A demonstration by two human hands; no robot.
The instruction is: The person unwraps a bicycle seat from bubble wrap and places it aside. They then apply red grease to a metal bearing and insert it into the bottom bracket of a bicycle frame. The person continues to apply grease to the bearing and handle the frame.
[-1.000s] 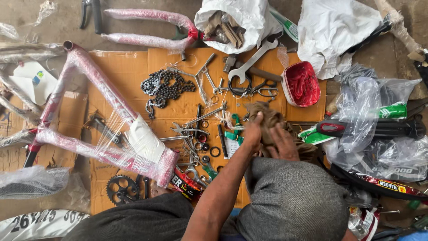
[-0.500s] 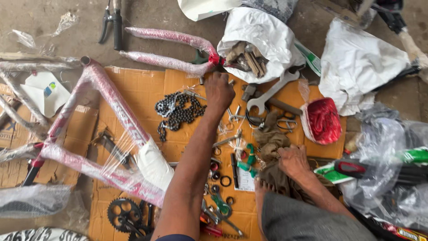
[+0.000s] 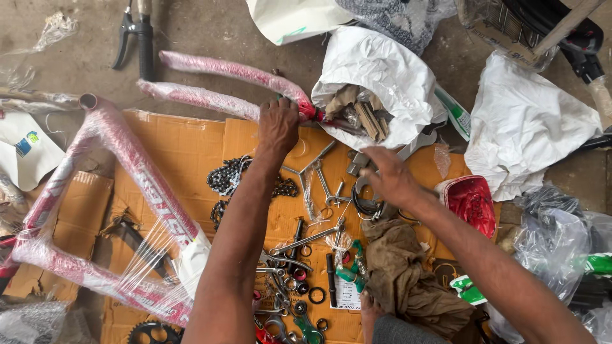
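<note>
Near the upper middle of the frame the left hand [image 3: 278,127] lay on the crown end of a red bicycle fork [image 3: 236,86] wrapped in clear plastic, its fingers curled down over the spot where the two wrapped legs met; how tightly they closed I could not tell, since only the back of the hand showed. The fork stretched from there toward the upper left, resting partly on the concrete floor [image 3: 204,28] and partly at the top edge of a flattened cardboard sheet [image 3: 185,146]. Right of centre the right hand [image 3: 387,175] hovered palm down with its fingers loosely spread, holding nothing that could be seen, just above a pile of wrenches [image 3: 322,181] and dark rings on the cardboard. Between the two forearms lay a black bicycle chain [image 3: 233,181] in a loose heap. A red bicycle frame [image 3: 127,191], also wrapped in plastic, filled the left side of the frame. Just above the right hand sat a white plastic bag [image 3: 382,70] with its mouth open on metal parts, touching the fork's crown end. A brown rag [image 3: 401,274] lay crumpled at the lower middle, below the right hand, and a small red bag [image 3: 472,204] sat to its right.
</note>
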